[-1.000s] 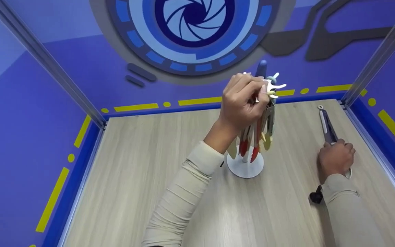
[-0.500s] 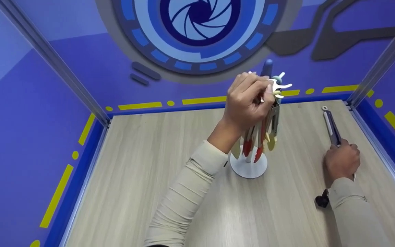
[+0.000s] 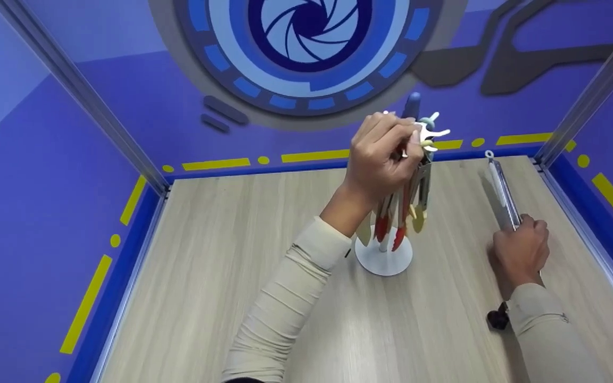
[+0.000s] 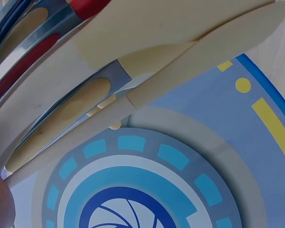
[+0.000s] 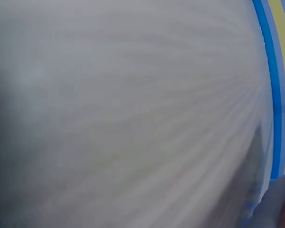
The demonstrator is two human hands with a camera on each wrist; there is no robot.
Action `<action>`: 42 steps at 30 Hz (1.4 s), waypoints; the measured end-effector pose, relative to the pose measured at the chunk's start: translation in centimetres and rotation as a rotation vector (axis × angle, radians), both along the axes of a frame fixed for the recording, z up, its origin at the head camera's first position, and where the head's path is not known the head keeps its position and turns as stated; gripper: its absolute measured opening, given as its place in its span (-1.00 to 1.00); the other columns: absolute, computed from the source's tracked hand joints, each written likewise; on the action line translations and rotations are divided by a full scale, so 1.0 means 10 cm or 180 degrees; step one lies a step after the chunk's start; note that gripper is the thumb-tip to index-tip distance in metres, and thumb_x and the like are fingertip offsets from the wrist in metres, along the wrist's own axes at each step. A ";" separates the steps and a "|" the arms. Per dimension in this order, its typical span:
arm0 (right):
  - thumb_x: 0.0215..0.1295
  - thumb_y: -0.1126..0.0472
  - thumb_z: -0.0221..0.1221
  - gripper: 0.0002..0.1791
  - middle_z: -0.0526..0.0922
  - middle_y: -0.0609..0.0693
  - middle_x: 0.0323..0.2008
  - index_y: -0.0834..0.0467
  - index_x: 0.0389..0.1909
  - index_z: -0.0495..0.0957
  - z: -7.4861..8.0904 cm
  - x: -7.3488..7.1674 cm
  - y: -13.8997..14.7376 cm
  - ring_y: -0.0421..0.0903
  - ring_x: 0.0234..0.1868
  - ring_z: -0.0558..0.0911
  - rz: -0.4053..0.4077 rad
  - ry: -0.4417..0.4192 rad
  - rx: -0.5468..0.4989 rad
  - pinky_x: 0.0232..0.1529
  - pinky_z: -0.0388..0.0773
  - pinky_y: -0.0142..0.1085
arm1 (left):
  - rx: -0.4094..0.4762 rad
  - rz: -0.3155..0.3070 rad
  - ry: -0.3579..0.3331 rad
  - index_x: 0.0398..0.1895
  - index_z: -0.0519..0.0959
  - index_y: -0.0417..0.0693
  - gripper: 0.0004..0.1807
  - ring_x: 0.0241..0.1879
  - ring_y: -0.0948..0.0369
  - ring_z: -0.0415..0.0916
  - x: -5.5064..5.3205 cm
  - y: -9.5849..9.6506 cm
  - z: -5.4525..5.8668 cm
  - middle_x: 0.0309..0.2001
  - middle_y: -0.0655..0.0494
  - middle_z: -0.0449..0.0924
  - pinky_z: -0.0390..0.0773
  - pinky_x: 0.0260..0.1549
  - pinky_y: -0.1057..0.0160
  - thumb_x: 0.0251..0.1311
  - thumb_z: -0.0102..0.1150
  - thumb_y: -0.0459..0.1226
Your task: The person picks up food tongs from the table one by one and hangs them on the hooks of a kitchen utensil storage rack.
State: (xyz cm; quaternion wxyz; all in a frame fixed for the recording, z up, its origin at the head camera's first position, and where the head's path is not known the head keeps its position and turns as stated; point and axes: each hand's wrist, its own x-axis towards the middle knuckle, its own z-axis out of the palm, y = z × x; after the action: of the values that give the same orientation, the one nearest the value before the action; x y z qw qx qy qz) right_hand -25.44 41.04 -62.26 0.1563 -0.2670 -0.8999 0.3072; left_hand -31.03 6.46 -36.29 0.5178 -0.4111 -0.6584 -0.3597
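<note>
My left hand [image 3: 383,154] pinches the white hooked top [image 3: 430,132] of a stand whose round white base [image 3: 386,263] rests on the table. Several tongs hang from it, among them red-tipped tongs [image 3: 399,239] and yellow-tipped tongs [image 3: 419,219]. Large in the left wrist view are cream-headed tongs [image 4: 218,64]. On the right, my right hand [image 3: 522,250] grips metal tongs [image 3: 505,196] by their near part, which it mostly hides. Their ring end points away from me, with a shadow beside it on the wood. The right wrist view shows mainly blurred tabletop.
The wood-grain table [image 3: 221,266] is walled in by blue printed panels [image 3: 109,106] with metal corner posts [image 3: 599,85]. A dark blue handle [image 3: 412,105] sticks up behind the left hand. A small black device [image 3: 497,319] sits at the right wrist.
The tongs in my right hand have turned, their ring end shifting left and up, and their shadow now shows apart from them. The left hand keeps its place on the stand.
</note>
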 end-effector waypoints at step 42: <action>0.46 -0.09 0.26 -0.45 0.71 0.27 -0.49 0.42 -0.34 0.59 0.83 -0.06 -1.10 0.25 -0.53 0.72 0.1024 0.3282 0.0709 -0.07 0.33 -0.82 | 0.0078 0.0006 -0.0122 -0.31 0.78 -0.19 -0.87 -0.30 0.17 0.59 0.00 0.03 -0.01 -0.30 0.04 0.79 0.62 -0.10 0.37 0.24 0.28 -0.33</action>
State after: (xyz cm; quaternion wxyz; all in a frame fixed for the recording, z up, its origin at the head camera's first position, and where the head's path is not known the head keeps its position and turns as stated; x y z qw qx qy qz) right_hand -26.08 30.06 -53.97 0.5552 0.0770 -0.7633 0.3211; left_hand -31.03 6.79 -36.43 0.5104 -0.3971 -0.6642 -0.3750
